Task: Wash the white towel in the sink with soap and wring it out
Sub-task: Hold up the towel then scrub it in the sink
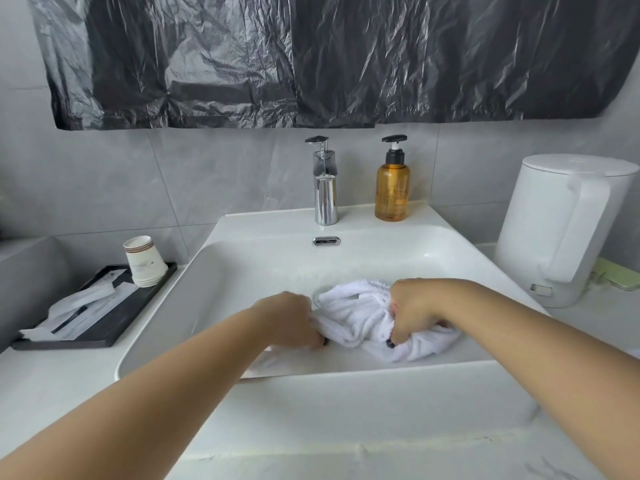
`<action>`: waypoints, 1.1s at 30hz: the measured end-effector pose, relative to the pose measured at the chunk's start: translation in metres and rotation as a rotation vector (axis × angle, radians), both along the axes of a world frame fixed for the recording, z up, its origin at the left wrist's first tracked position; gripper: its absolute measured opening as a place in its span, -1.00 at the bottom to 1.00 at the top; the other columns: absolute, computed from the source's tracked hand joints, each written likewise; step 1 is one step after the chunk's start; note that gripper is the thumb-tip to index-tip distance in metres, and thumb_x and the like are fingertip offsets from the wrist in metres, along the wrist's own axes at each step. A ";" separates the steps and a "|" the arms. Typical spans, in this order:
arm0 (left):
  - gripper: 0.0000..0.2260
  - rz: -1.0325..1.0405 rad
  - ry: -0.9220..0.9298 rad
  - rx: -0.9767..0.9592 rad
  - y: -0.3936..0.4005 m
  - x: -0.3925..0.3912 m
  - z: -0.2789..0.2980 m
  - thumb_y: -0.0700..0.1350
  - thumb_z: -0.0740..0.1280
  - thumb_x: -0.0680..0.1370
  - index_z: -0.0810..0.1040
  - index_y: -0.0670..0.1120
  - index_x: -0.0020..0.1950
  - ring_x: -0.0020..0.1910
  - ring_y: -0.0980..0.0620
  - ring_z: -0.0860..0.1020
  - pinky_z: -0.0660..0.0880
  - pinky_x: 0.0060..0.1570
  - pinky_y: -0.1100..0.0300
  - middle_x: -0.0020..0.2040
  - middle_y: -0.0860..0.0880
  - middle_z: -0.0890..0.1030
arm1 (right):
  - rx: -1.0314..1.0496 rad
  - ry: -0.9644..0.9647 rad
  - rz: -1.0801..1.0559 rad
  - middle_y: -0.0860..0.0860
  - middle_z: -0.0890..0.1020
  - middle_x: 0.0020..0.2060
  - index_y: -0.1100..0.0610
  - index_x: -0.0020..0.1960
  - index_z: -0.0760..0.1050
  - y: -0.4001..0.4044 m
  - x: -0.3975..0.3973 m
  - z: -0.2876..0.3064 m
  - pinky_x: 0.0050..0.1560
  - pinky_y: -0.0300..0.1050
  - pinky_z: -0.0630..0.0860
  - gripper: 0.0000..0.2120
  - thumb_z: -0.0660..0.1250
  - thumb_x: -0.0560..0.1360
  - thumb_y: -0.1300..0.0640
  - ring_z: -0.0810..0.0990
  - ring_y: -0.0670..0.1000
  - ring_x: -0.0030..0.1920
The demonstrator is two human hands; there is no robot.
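My left hand [289, 318] and right hand [417, 311] both clutch the bunched white towel [356, 318] low in the sink [263, 251], beside the drain. Tugging unevenly could flop it over the near rim; the amber soap bottle [392, 188] stands behind.

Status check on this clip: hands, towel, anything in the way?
Left hand and right hand both grip white towel, bunched in sink over drain. Tap dry. Nothing blocking.
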State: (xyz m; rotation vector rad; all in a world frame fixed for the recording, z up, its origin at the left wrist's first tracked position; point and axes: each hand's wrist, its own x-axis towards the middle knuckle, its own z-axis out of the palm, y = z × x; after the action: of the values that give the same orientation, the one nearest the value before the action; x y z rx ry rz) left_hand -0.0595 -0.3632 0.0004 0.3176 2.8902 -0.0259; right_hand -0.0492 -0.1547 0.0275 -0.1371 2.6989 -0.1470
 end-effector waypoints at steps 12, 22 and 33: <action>-0.73 -0.025 0.496 0.329 -0.006 -0.007 0.019 -0.07 0.32 0.41 0.43 0.08 0.09 -0.03 -0.12 0.57 0.49 -0.19 0.11 -0.07 0.03 0.64 | 0.056 0.328 -0.012 -0.02 0.52 0.00 0.09 0.09 0.32 -0.009 0.013 -0.006 -0.27 -0.12 0.40 -0.58 0.45 0.36 0.02 0.51 0.05 -0.08; -0.51 -0.442 1.060 0.178 0.006 0.025 0.054 -0.30 0.45 0.07 0.54 -0.11 -0.02 -0.49 -0.11 0.51 0.32 -0.36 0.21 -0.37 0.00 0.61 | -0.674 0.440 0.084 -0.15 0.54 -0.17 -0.14 -0.04 0.38 -0.030 0.009 -0.007 -0.21 -0.21 0.40 -0.69 0.45 0.34 0.09 0.51 -0.08 -0.15; -0.79 -0.041 0.858 0.091 -0.058 0.030 0.032 -0.16 0.35 0.39 0.50 -0.08 0.02 -0.20 -0.17 0.60 0.35 -0.34 0.14 -0.13 -0.02 0.57 | -0.835 0.681 -0.096 -0.05 0.65 -0.18 0.09 -0.11 0.57 -0.060 0.010 0.004 -0.13 -0.14 0.45 -0.89 0.31 0.42 0.24 0.56 0.00 -0.11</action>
State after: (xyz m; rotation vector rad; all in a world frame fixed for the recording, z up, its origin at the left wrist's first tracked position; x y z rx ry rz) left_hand -0.0294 -0.4212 0.0321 0.4745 3.7408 -0.0479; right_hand -0.0393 -0.2144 0.0313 -0.3514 3.0909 -1.4874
